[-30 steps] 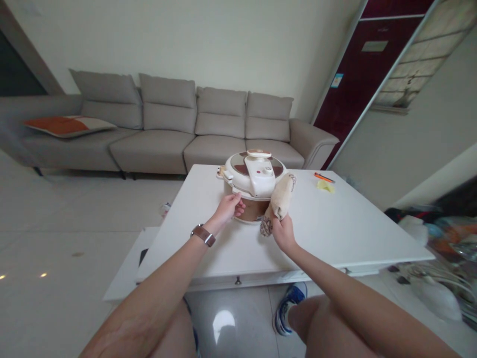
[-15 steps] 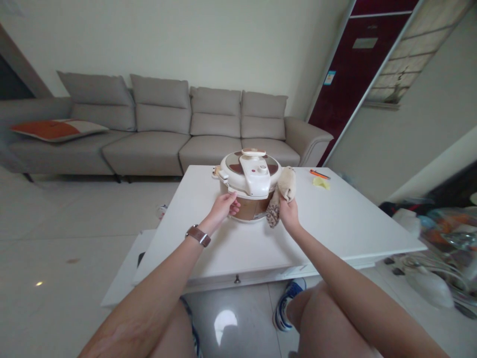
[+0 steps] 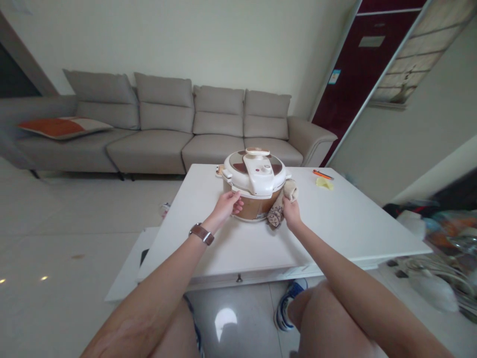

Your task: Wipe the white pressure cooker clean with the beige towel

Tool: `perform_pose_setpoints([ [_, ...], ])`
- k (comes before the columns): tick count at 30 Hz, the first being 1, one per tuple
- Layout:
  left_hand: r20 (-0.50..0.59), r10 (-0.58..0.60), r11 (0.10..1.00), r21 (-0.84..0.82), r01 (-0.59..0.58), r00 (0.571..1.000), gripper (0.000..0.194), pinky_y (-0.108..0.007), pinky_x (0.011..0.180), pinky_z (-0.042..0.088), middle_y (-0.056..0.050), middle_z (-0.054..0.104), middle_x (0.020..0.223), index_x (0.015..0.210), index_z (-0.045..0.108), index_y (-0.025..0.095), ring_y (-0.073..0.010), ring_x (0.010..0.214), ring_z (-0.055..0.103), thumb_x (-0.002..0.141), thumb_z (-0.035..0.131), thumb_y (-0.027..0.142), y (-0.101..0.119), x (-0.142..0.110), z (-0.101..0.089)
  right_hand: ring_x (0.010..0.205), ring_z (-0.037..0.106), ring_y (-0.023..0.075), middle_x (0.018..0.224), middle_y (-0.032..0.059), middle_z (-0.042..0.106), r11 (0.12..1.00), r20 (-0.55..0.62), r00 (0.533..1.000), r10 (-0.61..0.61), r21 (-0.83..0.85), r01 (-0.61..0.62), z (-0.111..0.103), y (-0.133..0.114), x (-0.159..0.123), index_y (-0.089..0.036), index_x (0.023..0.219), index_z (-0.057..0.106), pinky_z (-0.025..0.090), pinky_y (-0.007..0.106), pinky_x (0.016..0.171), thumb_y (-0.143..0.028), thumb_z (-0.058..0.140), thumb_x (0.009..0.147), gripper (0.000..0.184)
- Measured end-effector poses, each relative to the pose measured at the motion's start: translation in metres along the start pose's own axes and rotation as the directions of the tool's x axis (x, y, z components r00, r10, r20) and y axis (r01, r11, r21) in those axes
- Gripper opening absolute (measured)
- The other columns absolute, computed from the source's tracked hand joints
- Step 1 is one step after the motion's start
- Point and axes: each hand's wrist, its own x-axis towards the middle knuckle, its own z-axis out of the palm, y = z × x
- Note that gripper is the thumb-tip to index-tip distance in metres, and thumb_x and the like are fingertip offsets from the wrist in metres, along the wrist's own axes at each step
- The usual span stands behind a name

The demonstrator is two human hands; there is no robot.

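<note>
A cream and brown electric pressure cooker [image 3: 255,183] stands with its lid on, at the middle of a white low table [image 3: 335,223]. My left hand [image 3: 228,206], with a brown watch on the wrist, grips the cooker's left side under the lid rim, fingers curled. My right hand [image 3: 291,213] is closed on a beige cloth [image 3: 282,204] with a patterned end and presses it against the cooker's right side.
An orange-handled tool [image 3: 322,174] and a yellow scrap [image 3: 324,183] lie at the table's far right. A grey sofa [image 3: 179,129] with an orange cushion stands behind. Clutter and cables sit on the floor at right. My knees and a blue shoe are below the table edge.
My right hand has carried the cloth from in front of the cooker down against its right side. My left hand has stayed on the cooker's left side.
</note>
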Motion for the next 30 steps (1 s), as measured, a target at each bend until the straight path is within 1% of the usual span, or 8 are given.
perform_pose_setpoints([
  [6,-0.005,-0.009,1.0,0.002,0.009,1.0,0.032,-0.02,0.054,0.047,-0.002,0.067,0.073,0.081,0.06,0.016,-0.0086,0.056,0.061,0.098,0.063,0.042,0.001,-0.001,0.001,0.121,0.068,0.0292,0.127,0.0133,0.074,0.997,0.006,0.999,-0.035,-0.071,0.036,-0.001,0.005,0.003,-0.019,0.125,0.067,0.053,0.048,0.106,-0.042,0.052,0.086,0.048],
  [10,-0.001,-0.006,1.0,-0.003,0.006,1.0,0.033,-0.02,0.054,0.047,-0.003,0.067,0.074,0.081,0.06,0.016,-0.0088,0.057,0.061,0.098,0.064,0.043,0.0,0.0,0.0,0.122,0.068,0.0295,0.129,0.0138,0.073,0.999,0.014,1.0,-0.016,-0.036,0.016,-0.001,0.007,0.004,-0.018,0.128,0.066,0.051,0.05,0.108,-0.043,0.054,0.086,0.051],
  [14,0.006,0.005,1.0,-0.003,-0.005,1.0,0.035,-0.02,0.054,0.047,-0.003,0.068,0.074,0.081,0.06,0.015,-0.009,0.058,0.062,0.096,0.066,0.047,-0.001,0.0,0.0,0.124,0.066,0.0303,0.129,0.0135,0.073,1.0,0.007,1.0,-0.006,0.017,0.006,-0.001,0.007,0.004,-0.019,0.125,0.068,0.047,0.053,0.111,-0.042,0.056,0.085,0.047],
  [17,0.004,0.008,1.0,-0.002,-0.008,1.0,0.036,-0.02,0.054,0.047,-0.003,0.068,0.074,0.081,0.06,0.015,-0.0091,0.058,0.062,0.095,0.067,0.048,-0.002,0.001,-0.001,0.123,0.066,0.0303,0.128,0.0131,0.073,1.0,0.007,1.0,0.002,0.011,-0.002,-0.002,0.003,0.003,-0.019,0.123,0.069,0.047,0.052,0.111,-0.041,0.057,0.085,0.046],
  [22,0.003,0.003,1.0,-0.002,-0.003,1.0,0.037,-0.02,0.055,0.048,-0.003,0.068,0.074,0.081,0.06,0.015,-0.0093,0.058,0.062,0.095,0.067,0.049,-0.002,0.001,0.0,0.125,0.066,0.0309,0.131,0.0135,0.072,0.999,0.012,0.999,0.038,-0.021,-0.037,-0.003,-0.004,0.0,-0.018,0.127,0.069,0.049,0.049,0.111,-0.039,0.056,0.086,0.047],
  [25,0.002,0.0,1.0,-0.005,0.0,1.0,0.035,-0.02,0.054,0.047,-0.003,0.067,0.073,0.081,0.06,0.015,-0.0089,0.057,0.061,0.097,0.065,0.046,-0.002,0.001,0.0,0.125,0.066,0.0301,0.132,0.0121,0.072,0.998,0.01,0.998,0.061,-0.015,-0.061,-0.004,-0.006,-0.002,-0.018,0.127,0.069,0.048,0.047,0.112,-0.037,0.056,0.087,0.046],
  [30,0.002,-0.007,1.0,-0.008,0.007,1.0,0.032,-0.02,0.054,0.047,-0.003,0.067,0.074,0.082,0.06,0.015,-0.0087,0.056,0.061,0.099,0.062,0.041,-0.001,0.001,0.0,0.125,0.065,0.0289,0.132,0.01,0.072,0.998,0.008,0.998,0.064,0.007,-0.064,-0.003,-0.006,-0.001,-0.019,0.126,0.069,0.047,0.045,0.113,-0.035,0.056,0.087,0.045],
])
